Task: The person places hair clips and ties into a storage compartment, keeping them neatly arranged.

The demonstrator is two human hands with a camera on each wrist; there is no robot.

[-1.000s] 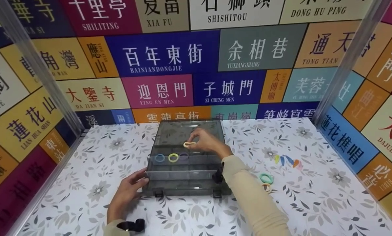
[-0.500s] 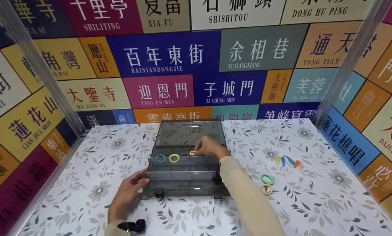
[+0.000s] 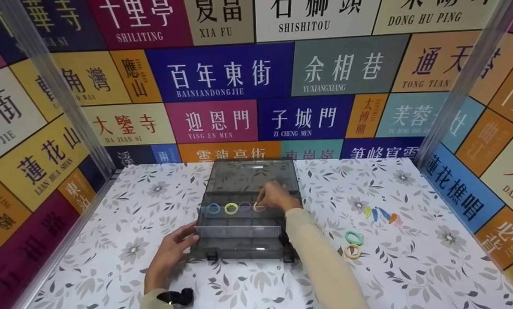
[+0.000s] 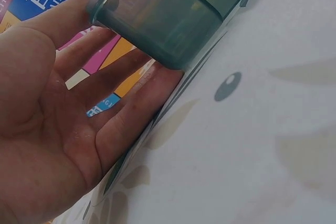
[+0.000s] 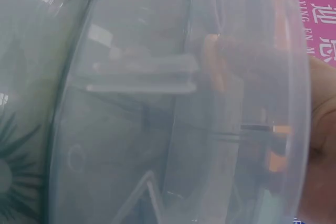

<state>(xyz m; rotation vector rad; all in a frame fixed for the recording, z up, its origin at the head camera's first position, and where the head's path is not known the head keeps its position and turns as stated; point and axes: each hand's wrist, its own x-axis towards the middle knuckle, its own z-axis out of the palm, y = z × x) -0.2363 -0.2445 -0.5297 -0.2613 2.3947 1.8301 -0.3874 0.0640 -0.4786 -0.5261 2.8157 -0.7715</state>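
A small, round, cream-coloured ring (image 3: 258,209) is apparently pinched between the nearly closed fingertips of the right hand (image 3: 277,197), just under them in the smoky-grey plastic box (image 3: 248,254), whose side is touched by the loosely spread fingers of the left hand (image 3: 170,252). Placing seems under way; next, gentle release is called for.

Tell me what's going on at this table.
A person's right hand appears to pinch a pale ring inside an open, see-through dark box, beside a blue ring, a yellow ring and a purple ring. The left hand touches the box's left side. A green ring, a tan ring and some small coloured pieces lie on the table to the right.
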